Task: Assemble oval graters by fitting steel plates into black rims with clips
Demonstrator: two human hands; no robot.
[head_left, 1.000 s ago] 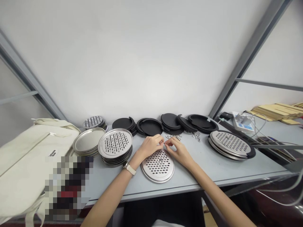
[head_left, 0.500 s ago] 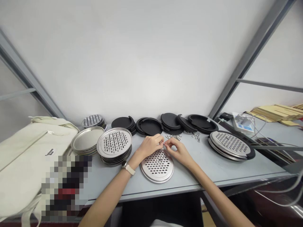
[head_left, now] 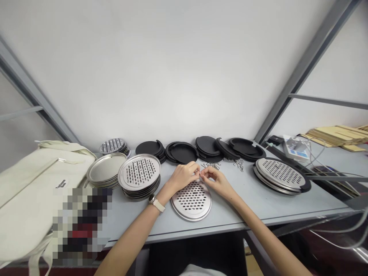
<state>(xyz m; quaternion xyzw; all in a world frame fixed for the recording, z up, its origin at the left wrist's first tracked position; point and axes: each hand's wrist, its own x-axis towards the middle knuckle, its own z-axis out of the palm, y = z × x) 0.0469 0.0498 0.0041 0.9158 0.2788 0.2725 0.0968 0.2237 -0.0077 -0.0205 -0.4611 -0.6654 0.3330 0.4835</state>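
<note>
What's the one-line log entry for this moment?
left hand: pinching tiny item, identity unclear | right hand: pinching at same spot | perforated disc: on table, beneath hands | metal pieces: beyond hands

Workshop — stacked perforated plates [head_left: 139, 172], workbench [head_left: 244, 186]

Both the left arm [head_left: 130, 239] and the right arm [head_left: 266, 228] are bare as far up as I can see, slim, and they narrow evenly toward the wrists. The left wrist wears a watch [head_left: 156, 204]: a small round case with a dark face and a shiny metal rim, on a flat, fairly broad cream strap that wraps around just behind the left hand [head_left: 184, 177]. The right hand [head_left: 217, 183] is bare too, its fingers slender like the other's. Low down, against the body, shows a patch of whitish cloth [head_left: 201, 271], softly rounded along the top; probably a shirt, though too little is in sight to be sure.
</note>
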